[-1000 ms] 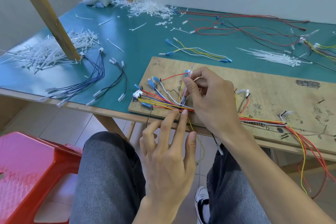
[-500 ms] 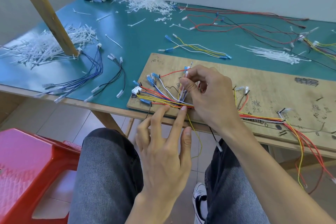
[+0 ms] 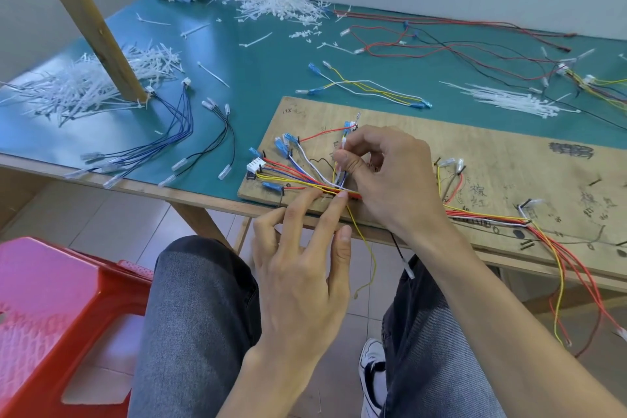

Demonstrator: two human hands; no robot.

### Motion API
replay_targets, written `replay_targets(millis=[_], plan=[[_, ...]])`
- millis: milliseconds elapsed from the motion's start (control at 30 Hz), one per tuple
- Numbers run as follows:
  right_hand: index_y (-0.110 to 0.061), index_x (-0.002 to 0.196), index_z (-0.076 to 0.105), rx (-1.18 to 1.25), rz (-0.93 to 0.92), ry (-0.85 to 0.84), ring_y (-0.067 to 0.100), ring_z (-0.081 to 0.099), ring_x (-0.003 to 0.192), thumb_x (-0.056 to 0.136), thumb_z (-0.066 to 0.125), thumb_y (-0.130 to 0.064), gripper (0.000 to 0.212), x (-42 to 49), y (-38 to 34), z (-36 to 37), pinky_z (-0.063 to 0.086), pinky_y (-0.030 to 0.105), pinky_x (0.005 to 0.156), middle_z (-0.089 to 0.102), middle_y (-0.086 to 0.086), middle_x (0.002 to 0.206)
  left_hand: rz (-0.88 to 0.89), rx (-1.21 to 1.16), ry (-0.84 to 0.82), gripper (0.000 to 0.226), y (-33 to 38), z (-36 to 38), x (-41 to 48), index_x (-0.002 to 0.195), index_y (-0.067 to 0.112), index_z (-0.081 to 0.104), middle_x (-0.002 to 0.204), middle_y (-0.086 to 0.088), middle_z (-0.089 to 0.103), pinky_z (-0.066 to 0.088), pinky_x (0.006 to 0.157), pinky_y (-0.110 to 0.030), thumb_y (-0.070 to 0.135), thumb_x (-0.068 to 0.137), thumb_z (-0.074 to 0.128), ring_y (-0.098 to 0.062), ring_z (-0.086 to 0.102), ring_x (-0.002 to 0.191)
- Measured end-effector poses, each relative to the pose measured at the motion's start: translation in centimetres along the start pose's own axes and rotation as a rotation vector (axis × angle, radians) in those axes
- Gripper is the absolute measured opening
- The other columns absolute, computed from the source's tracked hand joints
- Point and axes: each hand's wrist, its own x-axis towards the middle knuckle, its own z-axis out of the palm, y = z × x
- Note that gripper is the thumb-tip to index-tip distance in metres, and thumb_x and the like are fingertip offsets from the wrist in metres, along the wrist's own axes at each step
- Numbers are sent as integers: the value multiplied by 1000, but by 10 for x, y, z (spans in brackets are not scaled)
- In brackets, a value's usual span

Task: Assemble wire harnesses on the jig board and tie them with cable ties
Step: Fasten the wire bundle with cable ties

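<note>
A plywood jig board (image 3: 502, 159) lies on the green table. A harness of red, yellow, white and blue wires (image 3: 291, 176) fans out over its left end, with blue terminals and a white connector (image 3: 253, 166). My right hand (image 3: 383, 176) pinches a white cable tie (image 3: 343, 146) upright at the wire bundle, between thumb and forefinger. My left hand (image 3: 305, 265) reaches up from below with straight fingers, whose tips press the wires at the board's front edge. The bundle runs on to the right and hangs off the board (image 3: 559, 268).
Piles of white cable ties (image 3: 84, 85) lie at the left, at the back (image 3: 278, 5) and at the right (image 3: 509, 100). Loose wire sets (image 3: 163, 142) lie on the green table (image 3: 258, 78). A wooden post (image 3: 91, 24) stands at the left. A red stool (image 3: 57, 309) is beside my knee.
My left hand's fingertips have slid slightly along the wires at the board's edge. My right hand keeps pinching the tie at the bundle. The view has shifted a little.
</note>
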Motion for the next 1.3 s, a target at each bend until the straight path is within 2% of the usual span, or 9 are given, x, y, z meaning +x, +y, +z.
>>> replay_targets(millis=[100,367,533,767,867,967,1133,1233,1300], plan=[[-38,78,69,28,-3,-24,-4,55,70,91,82,-23,24,0,0,-1,36,19,68,66,-30,68,28,-13,-8,37,-4,-4,3,144,31,62,148,9,51,41,105,-41,37,109,52,-23,41,115],[-34,88,80,-23,2,-9,-3,46,73,86,86,-27,9,-2,0,-2,31,11,66,58,-25,71,129,-44,-135,35,-19,-24,25,140,32,65,145,8,44,46,102,-43,36,108,53,-19,36,129],[-31,95,82,12,18,-23,-4,44,69,88,85,-27,9,-2,1,-3,33,18,67,72,-16,78,227,-18,-192,38,-26,-33,32,144,29,62,147,10,49,43,108,-35,33,108,54,-19,39,128],[-26,88,77,20,9,-60,-4,50,70,87,85,-21,9,-2,-1,-3,34,23,71,71,-18,73,276,-130,-195,31,-37,-43,47,132,20,67,129,14,65,44,108,-28,18,100,65,-14,52,121],[-26,86,76,-19,3,-65,-2,46,70,85,86,-22,10,-3,-2,-3,35,25,72,63,-26,67,314,-159,-267,24,-47,-49,62,119,22,75,124,16,69,49,103,-33,22,96,72,-13,59,119],[-27,85,77,-44,6,-61,-1,46,76,85,86,-23,10,-2,-3,-3,34,16,71,59,-37,63,363,-179,-281,17,-52,-49,74,110,18,80,116,15,73,54,93,-36,15,95,73,-13,64,112],[-27,89,81,-51,-9,-49,2,47,78,87,86,-28,5,-5,-6,-8,36,21,71,62,-30,66,475,-138,-253,12,-54,-44,78,107,19,82,111,10,72,53,82,-39,23,100,73,-19,64,104],[-28,93,82,-64,-34,-62,7,51,79,88,85,-28,5,-8,-7,-11,40,24,71,55,-51,83,499,-123,-200,12,-51,-39,77,104,19,82,107,8,72,52,79,-38,25,101,72,-20,63,98],[-28,96,83,-54,-36,-51,7,53,81,89,84,-24,9,-11,-5,-13,39,23,72,61,-36,83,457,-156,-186,13,-48,-35,78,100,19,82,103,10,72,52,78,-38,26,102,70,-19,62,96]])
